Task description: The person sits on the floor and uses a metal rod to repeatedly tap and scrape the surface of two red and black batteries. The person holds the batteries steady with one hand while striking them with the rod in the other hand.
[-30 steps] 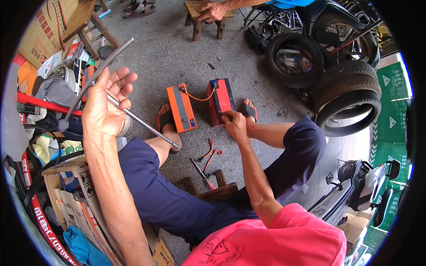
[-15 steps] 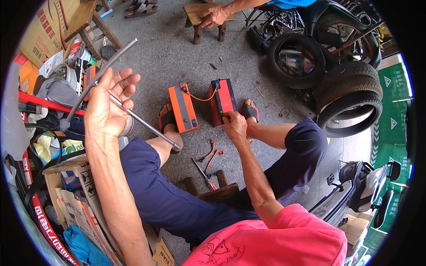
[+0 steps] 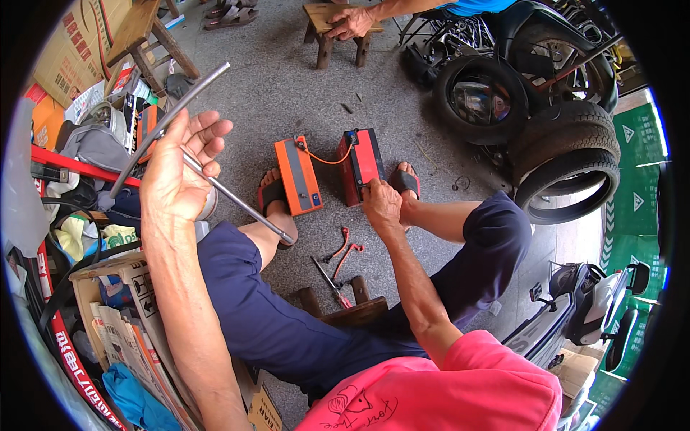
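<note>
Our raised left hand (image 3: 176,172) holds a T-shaped metal tool (image 3: 244,204), well apart from our nearer right hand (image 3: 382,205), its grip hidden, fingers at the near end of the red battery (image 3: 368,159) ahead, long axis pointing away.

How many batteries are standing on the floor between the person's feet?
2: the orange battery, beside the left foot, and the red battery, with the right hand at its near end. No other seems hidden there.
</note>
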